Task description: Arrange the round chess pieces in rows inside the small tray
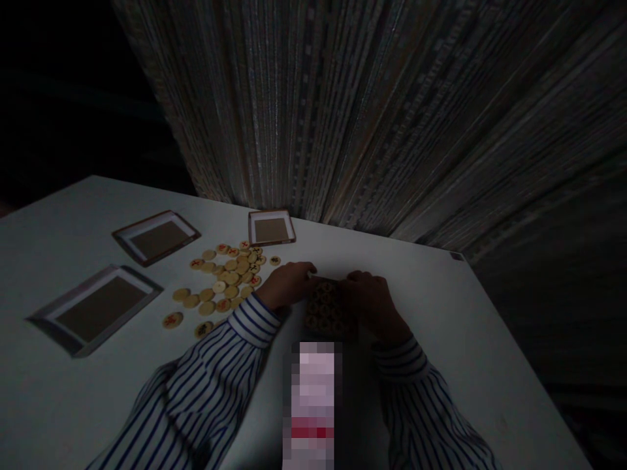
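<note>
A dark box holding several round pieces in rows lies on the white table between my hands. My left hand is at its upper left corner, fingers bent and closed on the edge. Along the right side my right hand has its fingers curled over the box's edge. Left of my left hand, many round wooden pieces lie loose in a pile, some with red or black characters, others plain. Deep shadow hides the lower part of the box.
Three shallow open trays or lids stand on the white table: one at the back, one at the back left, one at the far left. A striped curtain hangs behind the table. A pixelated patch covers the bottom middle.
</note>
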Demonstrator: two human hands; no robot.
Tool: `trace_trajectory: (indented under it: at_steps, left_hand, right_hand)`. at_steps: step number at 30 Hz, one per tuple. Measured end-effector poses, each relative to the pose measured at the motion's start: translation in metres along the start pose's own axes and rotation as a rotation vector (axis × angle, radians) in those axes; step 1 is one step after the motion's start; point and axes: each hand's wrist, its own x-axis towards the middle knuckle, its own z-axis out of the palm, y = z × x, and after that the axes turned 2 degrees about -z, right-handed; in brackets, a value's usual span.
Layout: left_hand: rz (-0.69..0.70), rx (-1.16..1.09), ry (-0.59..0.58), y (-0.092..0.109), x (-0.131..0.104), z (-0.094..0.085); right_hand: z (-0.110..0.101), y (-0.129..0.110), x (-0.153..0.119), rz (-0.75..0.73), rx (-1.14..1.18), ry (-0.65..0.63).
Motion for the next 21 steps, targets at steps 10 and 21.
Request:
trace_trajectory:
  at_steps: [10,21]
  left_hand:
    - [-0.007,-0.01,-0.01,-0.0003,0.0008,-0.0003]
    - [-0.013,-0.01,-0.008,0.0005,-0.0006,-0.0011]
  right_hand:
    - [-0.0006,-0.0007,-0.0001,0.002,-0.012,0.004]
    - [-0.0015,-0.0017,-0.0012,-0.008,-0.015,0.017]
